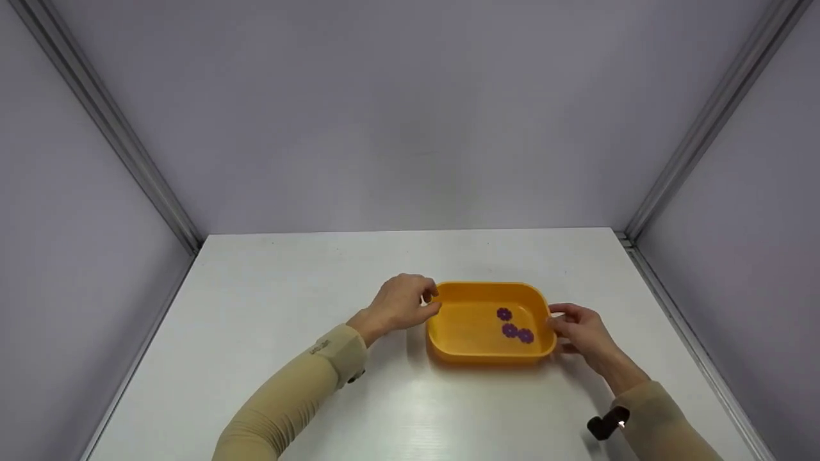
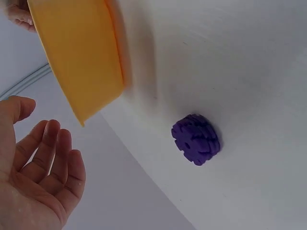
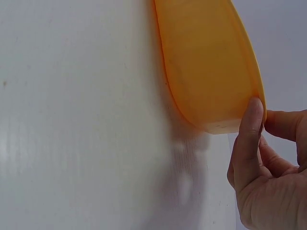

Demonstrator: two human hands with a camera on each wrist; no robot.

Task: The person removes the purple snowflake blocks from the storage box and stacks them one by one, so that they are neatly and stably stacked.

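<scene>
An orange tray (image 1: 487,287) lies on the white table (image 1: 269,307), with three purple flower-shaped pieces (image 1: 510,330) in its right half. My left hand (image 1: 410,301) hovers at the tray's left end. In the left wrist view this hand (image 2: 43,163) is open with relaxed fingers, a little apart from the tray (image 2: 76,52). Another purple piece (image 2: 195,139) lies on the table below it, hidden in the head view. My right hand (image 1: 576,330) is at the tray's right end. In the right wrist view its forefinger and thumb (image 3: 283,124) pinch the tray's rim (image 3: 206,62).
Grey walls enclose the table on three sides, with metal posts (image 1: 166,198) in the back corners. A black wrist-camera mount (image 1: 605,426) sits on my right sleeve. Bare table surface lies in front of, behind and to the left of the tray.
</scene>
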